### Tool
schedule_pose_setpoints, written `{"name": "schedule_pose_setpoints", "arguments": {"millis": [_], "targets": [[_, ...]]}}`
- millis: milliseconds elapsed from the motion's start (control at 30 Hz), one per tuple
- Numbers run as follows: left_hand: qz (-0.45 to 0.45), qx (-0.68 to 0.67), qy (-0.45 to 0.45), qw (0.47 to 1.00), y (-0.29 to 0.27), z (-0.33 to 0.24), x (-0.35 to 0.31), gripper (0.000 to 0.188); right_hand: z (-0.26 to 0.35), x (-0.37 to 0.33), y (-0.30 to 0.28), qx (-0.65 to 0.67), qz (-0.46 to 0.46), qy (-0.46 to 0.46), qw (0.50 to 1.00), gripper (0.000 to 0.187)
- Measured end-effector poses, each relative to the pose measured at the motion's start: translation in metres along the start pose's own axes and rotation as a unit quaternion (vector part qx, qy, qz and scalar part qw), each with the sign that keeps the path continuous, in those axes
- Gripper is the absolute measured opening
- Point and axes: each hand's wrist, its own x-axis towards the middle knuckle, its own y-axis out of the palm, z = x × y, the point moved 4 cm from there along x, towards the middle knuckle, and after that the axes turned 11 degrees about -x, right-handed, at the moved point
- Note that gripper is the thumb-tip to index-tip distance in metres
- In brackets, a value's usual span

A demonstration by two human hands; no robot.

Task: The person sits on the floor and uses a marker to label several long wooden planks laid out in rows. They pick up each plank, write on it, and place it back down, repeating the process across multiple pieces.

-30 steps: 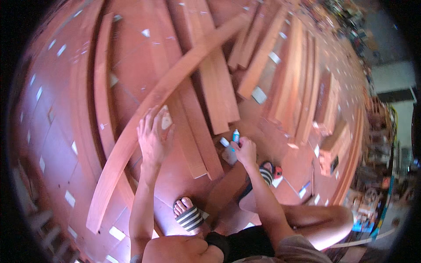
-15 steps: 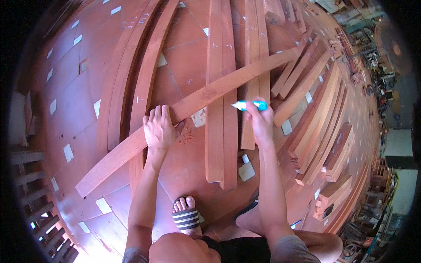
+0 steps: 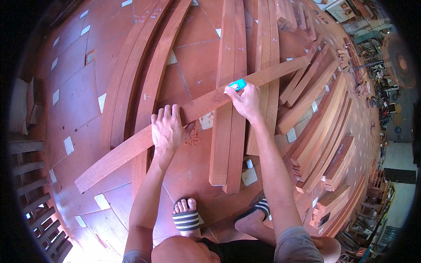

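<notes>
A long reddish wooden beam [image 3: 206, 101] lies slantwise across other beams, its near end at the left. My left hand [image 3: 168, 131] is closed over it left of the middle, fingers on top and toward its far edge, thumb at the near side. My right hand [image 3: 246, 103] grips a blue-and-white correction pen [image 3: 238, 84]. The pen's tip points left and rests on or just above the beam's upper face; I cannot tell which. Beneath the beam stand paired timbers [image 3: 221, 144], with short white marks on their faces.
More long timbers [image 3: 149, 74] lie at the left, and stacked beams [image 3: 320, 118] fill the right. Sawdust [image 3: 193, 136] sits on the tiled floor [image 3: 79, 114]. A slatted rack [image 3: 30, 175] stands at the far left. My sandalled foot [image 3: 186, 215] is near the paired timbers.
My right hand has moved left and up, bringing the pen from above the timbers onto or close over the slanted beam. My left hand keeps its hold. The whole view has shifted slightly.
</notes>
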Motion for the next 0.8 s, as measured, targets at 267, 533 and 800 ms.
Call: {"name": "schedule_pose_setpoints", "arguments": {"millis": [267, 533, 800], "targets": [[0.02, -0.001, -0.014, 1.0, 0.0, 0.001, -0.001, 0.064, -0.005, -0.006, -0.006, -0.109, -0.043, -0.015, 0.993, 0.033], [0.014, -0.07, 0.033, 0.997, -0.005, 0.011, 0.007, 0.07, 0.003, -0.027, -0.011, 0.089, -0.038, -0.007, 0.995, 0.022], [0.131, -0.1, 0.035, 0.986, -0.027, 0.037, 0.067, 0.077, -0.012, -0.018, -0.031, 0.175, -0.077, 0.082, 0.978, 0.017]]}}
